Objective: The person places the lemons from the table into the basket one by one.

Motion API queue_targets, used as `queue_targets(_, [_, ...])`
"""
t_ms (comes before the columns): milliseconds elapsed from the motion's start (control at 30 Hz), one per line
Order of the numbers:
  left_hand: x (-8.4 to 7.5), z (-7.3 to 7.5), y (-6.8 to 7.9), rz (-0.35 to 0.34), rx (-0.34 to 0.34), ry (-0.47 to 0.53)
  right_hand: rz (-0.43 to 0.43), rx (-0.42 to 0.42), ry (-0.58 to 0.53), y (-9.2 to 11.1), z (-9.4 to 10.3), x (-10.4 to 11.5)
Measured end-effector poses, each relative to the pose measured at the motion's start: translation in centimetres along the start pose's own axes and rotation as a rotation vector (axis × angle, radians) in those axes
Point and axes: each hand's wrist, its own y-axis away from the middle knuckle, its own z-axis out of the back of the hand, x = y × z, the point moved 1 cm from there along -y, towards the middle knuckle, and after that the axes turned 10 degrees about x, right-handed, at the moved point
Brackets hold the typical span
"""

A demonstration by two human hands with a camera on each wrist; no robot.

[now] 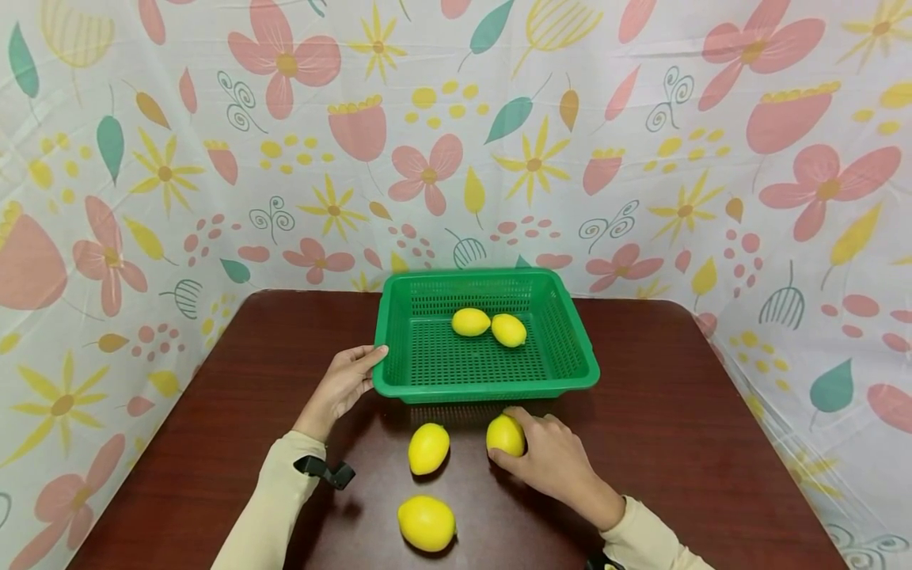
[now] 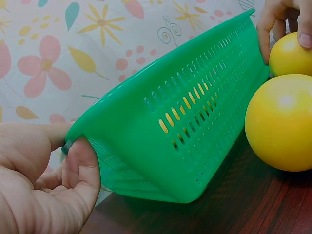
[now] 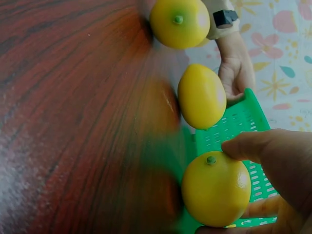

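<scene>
A green plastic basket [image 1: 484,388] with slotted walls stands toward the back of the table. My left hand [image 1: 347,384] grips its left rim, thumb on top and fingers beneath, as the left wrist view also shows. Two lemons, one [image 1: 470,322] beside the other [image 1: 509,330], lie inside the basket. In front of it, my right hand [image 1: 552,457] holds a lemon [image 3: 216,189] between thumb and fingers, low at the tabletop. Another lemon [image 1: 429,449] lies on the table to the left of that one, and a further lemon [image 1: 427,523] sits nearer the front edge.
The dark reddish-brown table [image 1: 677,412] has a glossy surface. Behind it and at both sides hangs a white cloth [image 1: 456,158] printed with flowers and leaves. A black strap [image 1: 324,471] is on the left wrist.
</scene>
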Motion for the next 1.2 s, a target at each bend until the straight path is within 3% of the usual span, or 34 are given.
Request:
queue_targets(567, [0.0,-0.1,-0.1,0.002,0.0,0.002,0.033,-0.005,-0.099,0.9,0.6,-0.3])
queue_targets(767, [0.0,-0.1,-0.1,0.006,0.003,0.0,0.076,0.045,-0.143,1.8,2.1,0.5])
queue_targets(1200, [0.0,0.1,-0.1,0.005,0.008,-0.014,0.26,0.106,-0.202,2.6,6.5,2.4])
